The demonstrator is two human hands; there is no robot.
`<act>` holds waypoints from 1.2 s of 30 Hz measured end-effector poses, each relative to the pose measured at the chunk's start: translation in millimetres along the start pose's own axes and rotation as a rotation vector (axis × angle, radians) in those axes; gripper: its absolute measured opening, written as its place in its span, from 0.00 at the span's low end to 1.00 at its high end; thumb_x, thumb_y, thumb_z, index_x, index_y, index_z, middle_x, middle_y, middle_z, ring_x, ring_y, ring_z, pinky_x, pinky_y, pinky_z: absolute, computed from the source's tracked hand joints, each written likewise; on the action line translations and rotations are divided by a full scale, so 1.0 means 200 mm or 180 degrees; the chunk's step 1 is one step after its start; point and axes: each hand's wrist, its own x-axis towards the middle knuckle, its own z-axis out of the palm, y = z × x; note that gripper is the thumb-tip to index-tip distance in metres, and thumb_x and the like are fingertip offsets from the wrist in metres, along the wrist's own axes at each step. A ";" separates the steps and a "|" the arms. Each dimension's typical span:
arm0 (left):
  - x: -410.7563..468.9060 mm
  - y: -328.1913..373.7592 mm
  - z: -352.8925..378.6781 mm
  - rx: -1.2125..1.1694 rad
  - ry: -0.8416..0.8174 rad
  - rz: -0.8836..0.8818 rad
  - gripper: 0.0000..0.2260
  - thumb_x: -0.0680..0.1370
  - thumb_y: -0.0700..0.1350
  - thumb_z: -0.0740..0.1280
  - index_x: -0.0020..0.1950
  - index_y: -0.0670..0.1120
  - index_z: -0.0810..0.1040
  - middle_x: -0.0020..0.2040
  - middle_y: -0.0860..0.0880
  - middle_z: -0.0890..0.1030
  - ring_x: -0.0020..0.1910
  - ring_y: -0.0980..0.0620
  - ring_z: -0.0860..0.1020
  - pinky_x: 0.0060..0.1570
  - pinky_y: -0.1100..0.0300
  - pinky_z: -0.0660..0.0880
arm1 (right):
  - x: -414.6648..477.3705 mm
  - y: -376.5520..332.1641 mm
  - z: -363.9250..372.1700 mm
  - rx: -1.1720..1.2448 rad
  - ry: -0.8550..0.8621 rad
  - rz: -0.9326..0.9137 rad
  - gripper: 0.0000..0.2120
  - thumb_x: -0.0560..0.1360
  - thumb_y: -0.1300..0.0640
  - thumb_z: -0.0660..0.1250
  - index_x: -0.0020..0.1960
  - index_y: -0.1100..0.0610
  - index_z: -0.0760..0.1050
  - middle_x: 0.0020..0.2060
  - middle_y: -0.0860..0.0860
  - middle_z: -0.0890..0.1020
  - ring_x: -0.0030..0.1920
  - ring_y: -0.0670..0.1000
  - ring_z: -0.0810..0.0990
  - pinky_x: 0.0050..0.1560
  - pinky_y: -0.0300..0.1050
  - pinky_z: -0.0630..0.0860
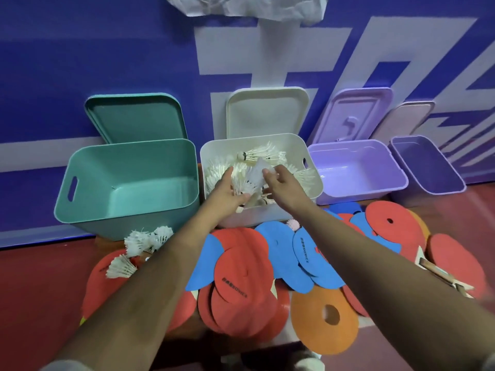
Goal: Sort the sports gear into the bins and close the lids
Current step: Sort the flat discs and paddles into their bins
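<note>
**A:** Where are the hands?

**B:** Both are over the white bin (pixel 257 216), second from the left in the row against the blue wall (pixel 80 62). The left hand (pixel 227 191) lies flat on the shuttlecocks (pixel 257 155) heaped inside, with its fingers straight and spread.

**A:** And the right?

**B:** The right hand (pixel 278 180) is just beside it. Its thumb touches a blurred shuttlecock (pixel 257 174), but I cannot tell whether the fingers are clamped on it or slack.

**A:** What about the other bins?

**B:** The teal bin (pixel 128 167) is on the left, and the lilac bin (pixel 356 167) and purple bin (pixel 426 162) are on the right. All four are uncovered, and the lids (pixel 267 113) lean on the wall behind them.

**A:** Is any gear still out?

**B:** A few loose shuttlecocks (pixel 144 242) sit in front of the teal bin, under the left forearm. Red and blue bats (pixel 241 263) overlap in a heap in front of the white and lilac bins. An orange disc (pixel 316 330) with a hole lies at the near edge of that heap.
</note>
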 end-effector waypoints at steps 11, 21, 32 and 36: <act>0.14 -0.16 0.02 0.0969 0.1071 0.0273 0.22 0.71 0.50 0.75 0.57 0.47 0.67 0.41 0.46 0.78 0.41 0.44 0.77 0.39 0.52 0.73 | 0.41 0.02 0.22 -0.1505 -0.0409 -0.0081 0.16 0.80 0.55 0.58 0.62 0.65 0.62 0.53 0.65 0.77 0.52 0.62 0.77 0.44 0.46 0.65; -0.06 -0.18 -0.02 0.1016 0.1337 0.0606 0.19 0.74 0.44 0.71 0.63 0.43 0.73 0.56 0.45 0.70 0.48 0.47 0.77 0.54 0.57 0.73 | 0.15 -0.01 0.12 -0.1428 0.0116 -0.0574 0.23 0.78 0.49 0.63 0.69 0.58 0.66 0.64 0.60 0.67 0.51 0.61 0.78 0.57 0.48 0.71; -0.47 -0.55 0.10 0.0638 0.0822 -0.0780 0.07 0.75 0.39 0.68 0.52 0.41 0.78 0.51 0.44 0.82 0.52 0.46 0.80 0.50 0.60 0.71 | -0.50 0.55 0.22 -0.1228 -0.0055 0.0437 0.13 0.77 0.55 0.64 0.58 0.62 0.74 0.52 0.59 0.78 0.56 0.58 0.76 0.55 0.48 0.70; -0.48 -0.61 0.17 0.0875 0.0755 -0.1091 0.15 0.74 0.42 0.69 0.60 0.39 0.76 0.57 0.41 0.81 0.57 0.43 0.78 0.56 0.56 0.71 | -0.58 0.66 0.34 -0.1404 -0.0179 0.0965 0.18 0.76 0.53 0.65 0.60 0.64 0.71 0.54 0.63 0.76 0.59 0.62 0.73 0.57 0.51 0.69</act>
